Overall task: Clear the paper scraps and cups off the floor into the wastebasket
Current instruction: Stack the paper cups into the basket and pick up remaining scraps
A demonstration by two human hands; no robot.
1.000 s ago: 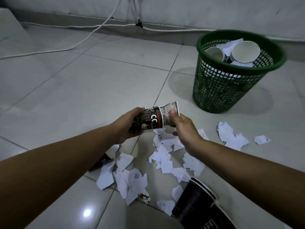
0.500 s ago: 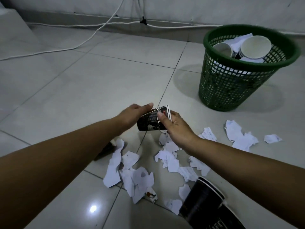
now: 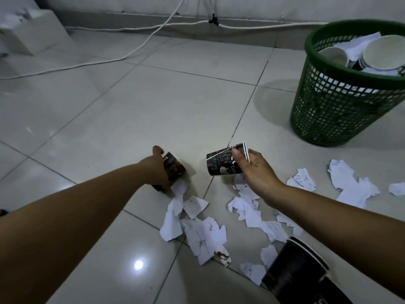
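Note:
My right hand (image 3: 255,170) grips a flattened black printed coffee cup (image 3: 221,162) just above the floor. To its left, my left hand (image 3: 156,170) curls round a second dark printed cup (image 3: 174,166) lying on the tiles. White torn paper scraps (image 3: 203,235) are scattered under and between my arms, with more scraps (image 3: 350,185) to the right. A stack of black cups (image 3: 293,268) lies on its side at the bottom right. The green mesh wastebasket (image 3: 341,110) stands at the right, holding cups and paper.
White cables (image 3: 135,51) run across the tiled floor along the back wall. A pale box-like object (image 3: 32,34) sits at the top left. Bare tiles lie between my hands and the wall.
Both hands held one cup together before. My left hand has let go of it and dropped to a second cup on the floor; my right hand keeps the first cup.

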